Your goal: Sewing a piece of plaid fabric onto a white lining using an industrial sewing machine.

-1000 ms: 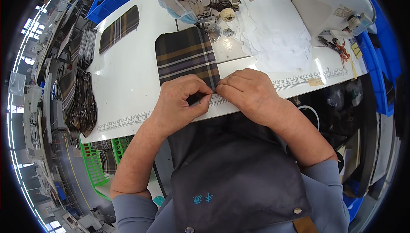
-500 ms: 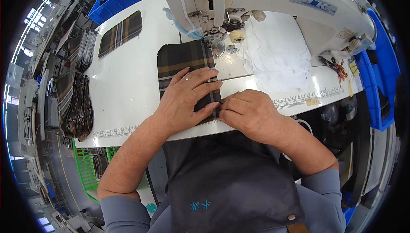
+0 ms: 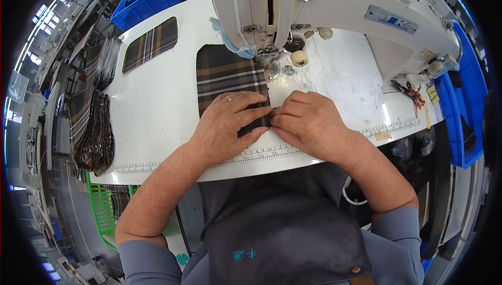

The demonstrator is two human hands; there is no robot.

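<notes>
A dark plaid fabric piece (image 3: 225,65) with rounded corners lies on the white sewing table (image 3: 146,123), its far right corner by the presser foot and needle plate (image 3: 273,69) of a white sewing machine (image 3: 340,8). My left hand (image 3: 230,125) rests on the fabric's near part, fingers spread, a ring on one finger. My right hand (image 3: 308,123) is closed at the fabric's right edge, fingertips pinching it, close beside my left fingertips. What lies under those fingertips is hidden.
Folded plaid stacks (image 3: 94,128) and another plaid piece (image 3: 149,42) lie left, white paper-like pieces (image 3: 342,76) right, with scissors (image 3: 410,97). Blue bins (image 3: 146,2) (image 3: 465,144) flank the table. A ruler strip runs along the front edge; a green basket (image 3: 102,212) sits below.
My left hand went from a curled pinch to lying spread on the fabric. Both hands and fabric dipped nearer the front edge, then moved back slightly toward the machine. The view also shifted.
</notes>
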